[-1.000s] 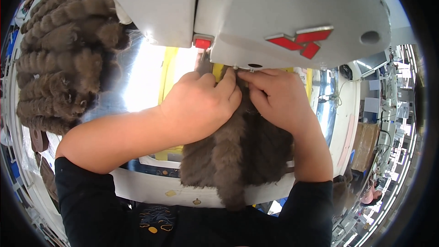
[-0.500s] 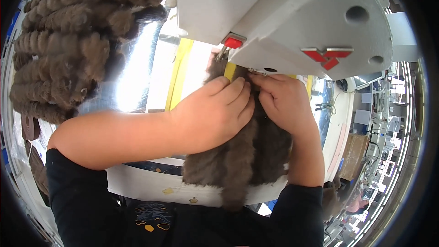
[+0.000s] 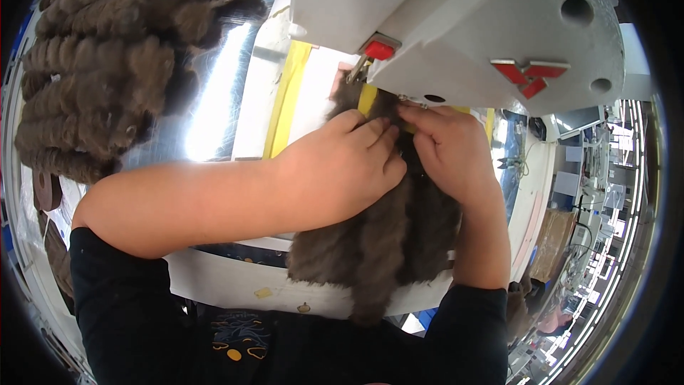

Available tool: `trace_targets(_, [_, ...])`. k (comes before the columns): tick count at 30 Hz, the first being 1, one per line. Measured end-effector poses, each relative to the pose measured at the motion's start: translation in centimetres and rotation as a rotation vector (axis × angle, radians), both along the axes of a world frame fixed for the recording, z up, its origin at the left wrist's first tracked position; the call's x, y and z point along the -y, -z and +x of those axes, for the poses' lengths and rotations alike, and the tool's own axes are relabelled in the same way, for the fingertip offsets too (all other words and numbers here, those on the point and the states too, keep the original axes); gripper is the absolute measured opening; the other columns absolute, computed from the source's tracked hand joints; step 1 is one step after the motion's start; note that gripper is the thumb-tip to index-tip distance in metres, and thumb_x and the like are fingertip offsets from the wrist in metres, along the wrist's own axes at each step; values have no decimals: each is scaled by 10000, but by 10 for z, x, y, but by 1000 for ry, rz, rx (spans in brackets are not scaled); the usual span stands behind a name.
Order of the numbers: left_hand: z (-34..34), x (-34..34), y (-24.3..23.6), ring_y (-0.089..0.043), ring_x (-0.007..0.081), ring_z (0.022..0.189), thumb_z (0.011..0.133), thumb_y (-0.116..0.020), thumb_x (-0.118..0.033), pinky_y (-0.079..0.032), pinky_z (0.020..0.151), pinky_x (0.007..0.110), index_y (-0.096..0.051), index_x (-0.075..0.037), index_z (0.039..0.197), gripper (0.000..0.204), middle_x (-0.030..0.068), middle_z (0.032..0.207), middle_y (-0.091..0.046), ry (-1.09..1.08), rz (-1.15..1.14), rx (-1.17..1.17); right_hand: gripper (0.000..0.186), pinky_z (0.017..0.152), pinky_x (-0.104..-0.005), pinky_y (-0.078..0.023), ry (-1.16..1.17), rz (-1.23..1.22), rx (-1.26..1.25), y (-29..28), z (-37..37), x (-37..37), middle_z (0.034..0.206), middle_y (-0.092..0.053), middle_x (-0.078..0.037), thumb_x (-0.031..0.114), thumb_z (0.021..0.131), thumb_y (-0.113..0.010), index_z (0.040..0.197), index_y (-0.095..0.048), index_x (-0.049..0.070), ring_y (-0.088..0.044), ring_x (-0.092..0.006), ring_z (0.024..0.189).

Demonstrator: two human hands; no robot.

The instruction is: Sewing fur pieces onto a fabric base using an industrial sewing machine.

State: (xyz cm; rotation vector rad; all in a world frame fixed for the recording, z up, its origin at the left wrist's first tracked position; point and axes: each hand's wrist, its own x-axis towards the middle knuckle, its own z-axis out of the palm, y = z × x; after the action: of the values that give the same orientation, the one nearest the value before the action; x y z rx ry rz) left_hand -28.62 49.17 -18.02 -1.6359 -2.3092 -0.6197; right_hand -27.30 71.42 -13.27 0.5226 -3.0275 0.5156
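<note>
A brown fur piece (image 3: 328,257) lies under the sewing machine (image 3: 442,43), its near end hanging over the table's front edge. My left hand (image 3: 345,164) rests on the fur with its fingers curled together and pressed into it, just short of the machine's needle area. Beside it on the right, my right hand (image 3: 456,150) pinches the fur between thumb and forefinger. The machine head hides the spot right beyond my right fingertips. A short yellow strip (image 3: 368,100) shows against the fur between my left fingers and the machine's red-tipped lever (image 3: 379,48).
Several rolls of brown fur (image 3: 92,93) are piled at the left on a shiny metal surface (image 3: 214,100). A yellow tape strip (image 3: 287,100) runs along the white table left of the machine. A brown tape roll (image 3: 47,191) sits by my left elbow; a cardboard box (image 3: 554,242) stands at the right.
The view has shifted slightly, so the machine appears farther right and higher. My hands stay close together on the fur, with their hold much the same.
</note>
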Motion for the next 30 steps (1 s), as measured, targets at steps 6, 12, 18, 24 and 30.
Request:
trace_targets(6, [-4,2,-2,-657,310,1235,868,-587,-152,-483,1041,420,-642,4,1094,280,199,1279,-695,-44,-9,-20,272,747,-471,-567,22,25,50,0,-9,-1,921,-747,-141,83,848,-614,1050,-794,106,-703,-369,846])
trace_targets(12, [-9,-9,-3,-652,302,1248,878,-575,-143,-472,1059,424,-634,-12,1070,240,196,1314,-686,-81,-45,-23,251,730,-497,-562,13,2,-38,4,-16,-11,875,-733,-156,100,853,-606,1018,-793,122,-699,-385,818])
trace_targets(18, [-16,-8,-8,-632,308,1272,885,-558,-118,-469,1047,427,-625,-17,1075,225,181,1362,-665,-93,-100,-2,212,723,-502,-567,-22,80,-149,10,-29,-18,864,-735,-150,137,876,-609,984,-791,131,-707,-380,825])
trace_targets(24, [-19,-8,-11,-621,296,1276,880,-563,-93,-457,1047,411,-648,3,1141,291,169,1345,-674,-116,-116,-52,168,722,-511,-562,-60,-89,-190,19,-39,-20,838,-723,-176,169,880,-623,921,-767,91,-703,-391,806])
trace_targets(30, [-22,-3,-11,-630,292,1230,854,-594,-117,-470,992,376,-634,4,1029,217,203,1313,-676,-108,-120,-131,176,737,-517,-561,-28,-57,-155,20,-47,-18,825,-718,-198,151,883,-617,907,-734,22,-695,-428,812])
